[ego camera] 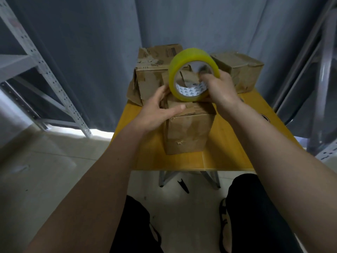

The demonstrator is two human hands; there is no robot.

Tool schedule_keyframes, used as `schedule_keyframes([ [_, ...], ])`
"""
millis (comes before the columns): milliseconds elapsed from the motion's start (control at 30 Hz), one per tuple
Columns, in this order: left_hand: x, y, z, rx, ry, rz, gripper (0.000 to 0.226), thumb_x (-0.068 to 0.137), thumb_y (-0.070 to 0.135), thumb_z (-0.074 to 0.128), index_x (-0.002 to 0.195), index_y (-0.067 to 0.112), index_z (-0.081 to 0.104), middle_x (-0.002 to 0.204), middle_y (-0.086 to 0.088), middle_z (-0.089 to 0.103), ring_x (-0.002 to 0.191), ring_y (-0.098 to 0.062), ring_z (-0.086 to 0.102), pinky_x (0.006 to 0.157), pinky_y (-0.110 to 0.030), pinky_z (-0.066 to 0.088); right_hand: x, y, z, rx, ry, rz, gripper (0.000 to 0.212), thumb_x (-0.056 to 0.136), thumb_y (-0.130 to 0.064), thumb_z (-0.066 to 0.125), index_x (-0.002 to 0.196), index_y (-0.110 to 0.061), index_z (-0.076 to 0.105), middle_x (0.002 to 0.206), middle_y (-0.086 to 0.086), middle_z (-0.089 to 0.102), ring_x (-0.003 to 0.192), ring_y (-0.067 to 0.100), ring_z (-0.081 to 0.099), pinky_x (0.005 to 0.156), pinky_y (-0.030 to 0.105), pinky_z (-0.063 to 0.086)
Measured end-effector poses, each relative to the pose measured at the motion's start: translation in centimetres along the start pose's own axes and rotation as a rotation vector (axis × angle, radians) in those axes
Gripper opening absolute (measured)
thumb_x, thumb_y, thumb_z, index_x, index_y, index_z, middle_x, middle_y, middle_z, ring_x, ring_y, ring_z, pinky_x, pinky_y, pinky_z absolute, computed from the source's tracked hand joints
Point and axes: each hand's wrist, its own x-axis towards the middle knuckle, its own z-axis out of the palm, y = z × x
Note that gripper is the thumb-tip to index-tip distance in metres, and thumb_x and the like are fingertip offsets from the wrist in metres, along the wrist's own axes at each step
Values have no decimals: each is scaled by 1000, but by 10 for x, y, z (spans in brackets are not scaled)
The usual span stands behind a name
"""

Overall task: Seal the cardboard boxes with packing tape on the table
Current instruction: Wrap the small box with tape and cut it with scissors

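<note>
A yellow roll of packing tape (189,59) stands on edge above the near cardboard box (189,132), which sits in the middle of the yellow table (228,148). My right hand (220,90) grips the roll, with fingers through its core. My left hand (160,110) rests on the box's top left edge, thumb laid across the top flap, fingertips touching the roll's left side. Two more worn cardboard boxes stand behind: a larger one (151,70) at the back left with torn flaps, and a smaller one (242,70) at the back right.
Grey curtains hang behind the table. A white metal shelf frame (42,70) stands to the left and another rack (322,88) to the right. A small black object (183,185) lies on the floor under the table, near my legs.
</note>
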Motion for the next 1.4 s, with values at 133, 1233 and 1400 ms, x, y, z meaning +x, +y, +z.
schedule_keyframes([
  [133,1,6,-2,70,-43,19,83,85,37,73,153,26,27,152,13,37,126,11,34,85,6,32,2,6,-7,21,7,-20,24,90,-35,50,102,-18,62,102,6,66,96,20,63,90,47,51],
  [1233,32,32,9,303,-170,-51,80,72,51,81,142,30,49,158,4,27,146,-20,26,119,-46,25,14,13,-31,-59,29,-100,26,94,-34,54,104,-11,62,94,5,65,85,18,65,82,49,55],
  [1400,28,26,5,283,-184,-9,77,76,49,78,143,30,47,151,6,34,142,-18,30,117,-46,29,-1,25,-8,121,117,16,52,69,-34,82,109,-20,52,104,-4,62,93,8,62,76,27,55],
])
